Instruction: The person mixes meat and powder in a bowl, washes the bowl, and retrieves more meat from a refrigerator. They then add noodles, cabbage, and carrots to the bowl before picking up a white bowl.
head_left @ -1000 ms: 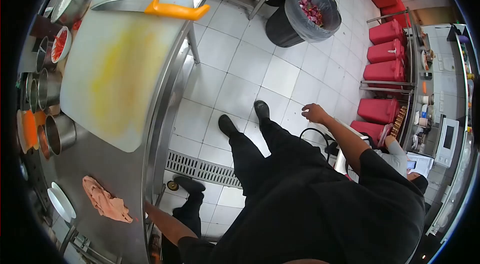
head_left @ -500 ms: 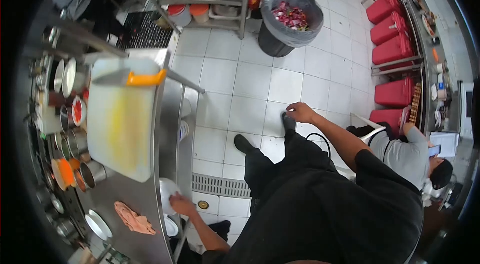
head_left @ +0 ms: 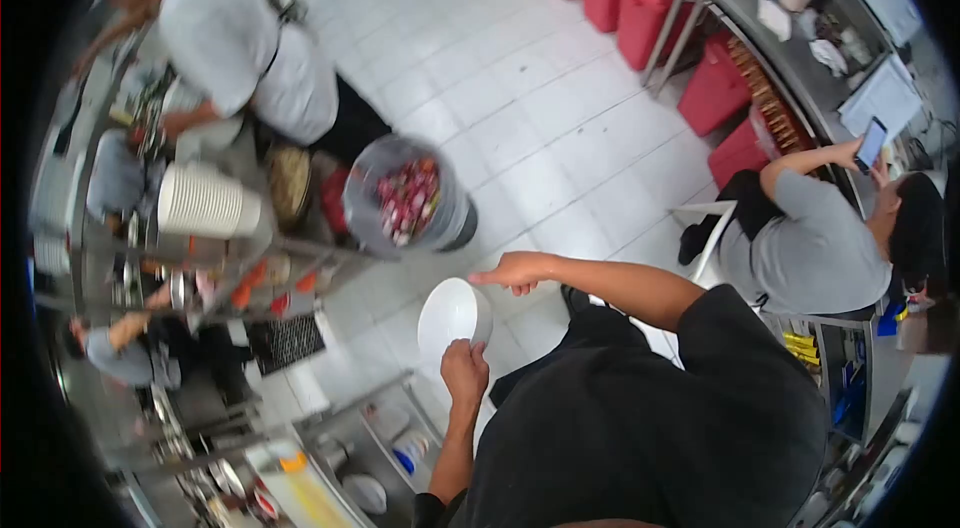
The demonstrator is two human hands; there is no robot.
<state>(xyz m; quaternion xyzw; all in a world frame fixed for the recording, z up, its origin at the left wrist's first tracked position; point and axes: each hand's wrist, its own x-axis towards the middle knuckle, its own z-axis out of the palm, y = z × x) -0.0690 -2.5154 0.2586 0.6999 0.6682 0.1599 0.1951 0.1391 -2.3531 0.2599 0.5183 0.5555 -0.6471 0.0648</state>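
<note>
A white bowl [head_left: 447, 313] is out in front of my body above the floor, tilted so that its inside shows. My left hand [head_left: 465, 371] grips it at the near rim, fingers closed over the edge. Right at the bowl's far rim is my right hand [head_left: 517, 272], one digit stretched toward the rim and the other fingers loosely bent, with nothing visible in them.
A lined bin [head_left: 462, 218] with red-purple scraps stands ahead. Beside it a person in white [head_left: 225, 33] works at a counter with stacked white containers [head_left: 205, 203]. On the right, a seated person [head_left: 805, 243] holds a phone. A steel shelf [head_left: 400, 428] is at lower left.
My left hand has brought the white bowl up from the shelf to the front of my body. My right hand has come to its rim. The view has turned away from the cutting board.
</note>
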